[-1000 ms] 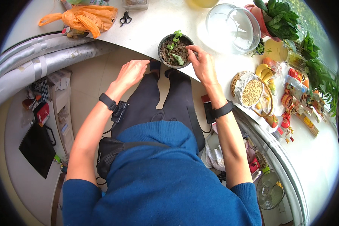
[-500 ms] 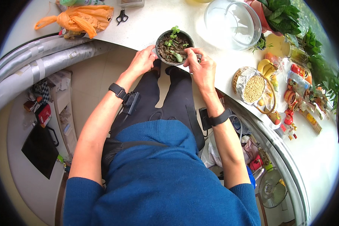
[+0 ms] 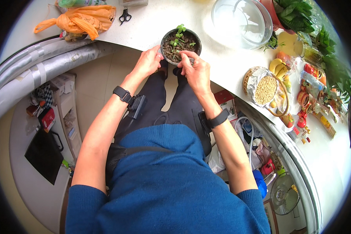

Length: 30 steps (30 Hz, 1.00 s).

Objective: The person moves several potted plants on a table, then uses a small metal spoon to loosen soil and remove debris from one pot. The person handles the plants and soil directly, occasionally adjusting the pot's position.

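The small black pot [image 3: 181, 46] of seedlings is sitting at the near edge of the white desk [image 3: 152, 24], at twelve o'clock from the person; the left hand [image 3: 147, 62] is cupping its side, fingers curled, while the right hand [image 3: 197, 69] is pinching at the soil by the rim; a careless tug is likely tipping it off the edge or snapping a seedling [image 3: 179, 29]; scissors [image 3: 124, 15] and an orange bag [image 3: 82, 18] are lying at eleven o'clock, a glass bowl [image 3: 241, 20] at one; beige floor is showing below.
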{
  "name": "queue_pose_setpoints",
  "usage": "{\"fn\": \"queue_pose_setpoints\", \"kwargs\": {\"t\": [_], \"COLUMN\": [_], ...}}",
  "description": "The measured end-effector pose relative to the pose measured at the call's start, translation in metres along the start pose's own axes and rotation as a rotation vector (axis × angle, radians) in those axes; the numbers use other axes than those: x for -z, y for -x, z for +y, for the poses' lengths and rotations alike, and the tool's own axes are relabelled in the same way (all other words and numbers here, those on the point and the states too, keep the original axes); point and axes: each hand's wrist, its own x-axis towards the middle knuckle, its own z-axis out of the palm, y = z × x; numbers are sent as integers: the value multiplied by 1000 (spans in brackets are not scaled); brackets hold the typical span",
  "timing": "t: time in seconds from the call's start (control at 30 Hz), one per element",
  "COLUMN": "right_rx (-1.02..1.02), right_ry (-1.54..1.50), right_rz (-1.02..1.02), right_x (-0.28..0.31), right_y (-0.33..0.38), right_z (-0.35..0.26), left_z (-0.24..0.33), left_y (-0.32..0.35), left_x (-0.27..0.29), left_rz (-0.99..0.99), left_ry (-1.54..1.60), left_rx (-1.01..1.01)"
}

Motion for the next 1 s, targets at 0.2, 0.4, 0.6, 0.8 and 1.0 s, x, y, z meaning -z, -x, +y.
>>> {"fn": "queue_pose_setpoints", "kwargs": {"t": [0.2,0.4,0.6,0.8,1.0], "right_rx": [-23,-19,37,-113,-28], "right_ry": [-17,-46,-149,-60,4], "right_rz": [60,24,22,25,2], "right_x": [3,-7,2,9,12], "right_y": [0,-3,10,32,35], "right_z": [0,3,16,30,39], "left_z": [1,0,3,6,8], "left_y": [-1,-3,-8,-7,-15], "left_x": [0,-3,-2,-6,-11], "left_rz": [-3,5,-11,20,78], "left_ry": [-16,-18,-33,11,43], "left_rx": [-10,8,17,59,63]}}
